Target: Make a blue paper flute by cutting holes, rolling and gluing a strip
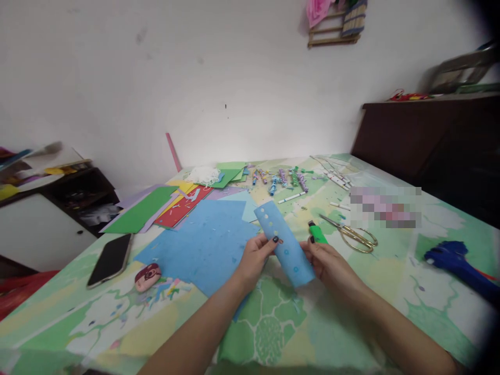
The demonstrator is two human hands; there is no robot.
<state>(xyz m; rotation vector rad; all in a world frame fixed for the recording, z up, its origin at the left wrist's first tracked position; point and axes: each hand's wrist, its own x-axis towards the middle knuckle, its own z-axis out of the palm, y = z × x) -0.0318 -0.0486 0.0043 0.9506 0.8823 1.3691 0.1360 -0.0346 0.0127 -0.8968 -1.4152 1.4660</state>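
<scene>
A blue strip of craft sheet (pixel 287 250) slants between my hands above the table. A row of round holes runs along its upper part, with small ring-shaped marks lower down. My left hand (pixel 255 258) grips its left edge, thumb on top. On the other side, my right hand (pixel 332 263) pinches the right edge between thumb and fingers. A green lighter (pixel 318 233) shows just beyond the right thumb, its lower end hidden; whether the hand touches it I cannot tell. Gold-handled scissors (pixel 353 235) lie to the right of it.
A large blue sheet (pixel 203 239) lies left of my hands, near coloured sheets (pixel 142 208), white string (pixel 203 176), a phone (pixel 110 260) and a pink case (pixel 147 277). Small wrapped rolls (pixel 283 177) and markers (pixel 291 198) are farther back. A blue glue gun (pixel 461 263) rests at right.
</scene>
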